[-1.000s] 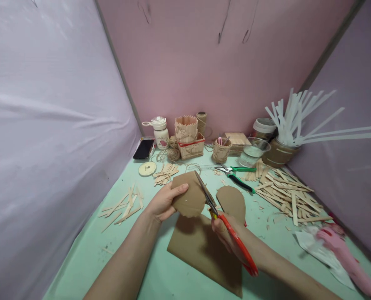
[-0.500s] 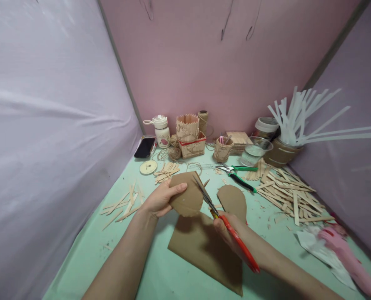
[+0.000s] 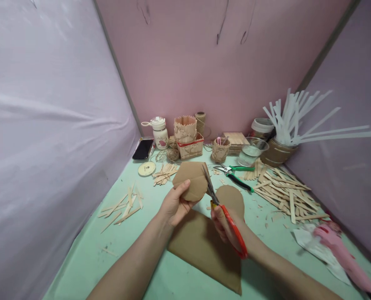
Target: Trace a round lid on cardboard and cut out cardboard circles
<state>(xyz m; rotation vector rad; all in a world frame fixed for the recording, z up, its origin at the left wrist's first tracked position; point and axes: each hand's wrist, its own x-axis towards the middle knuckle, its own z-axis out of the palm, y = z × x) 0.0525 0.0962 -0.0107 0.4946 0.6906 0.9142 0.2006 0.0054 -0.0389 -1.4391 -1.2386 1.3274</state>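
Note:
Between the thumb and fingers of my left hand (image 3: 176, 205) is a brown piece of cardboard (image 3: 191, 180) with a partly rounded edge. My right hand (image 3: 222, 223) grips red-handled scissors (image 3: 233, 229), their blades pointing up along the cardboard's right edge. Whether the blades are cutting into it, I cannot tell. Below my hands, a larger cardboard sheet (image 3: 207, 254) lies flat on the table. A rounded cardboard piece (image 3: 230, 200) lies behind my right hand, which hides part of it.
Green-handled pruning shears (image 3: 240, 179) and a heap of wooden sticks (image 3: 285, 191) lie to the right. A pink glue gun (image 3: 341, 254) rests at the right edge. Behind stand a white bottle (image 3: 160, 133), a stick basket (image 3: 190, 148) and a clear bowl of water (image 3: 251, 154).
My left hand has raised and turned the cardboard piece slightly to the right. The scissors have become more upright beside its right edge. The camera view has shifted a little.

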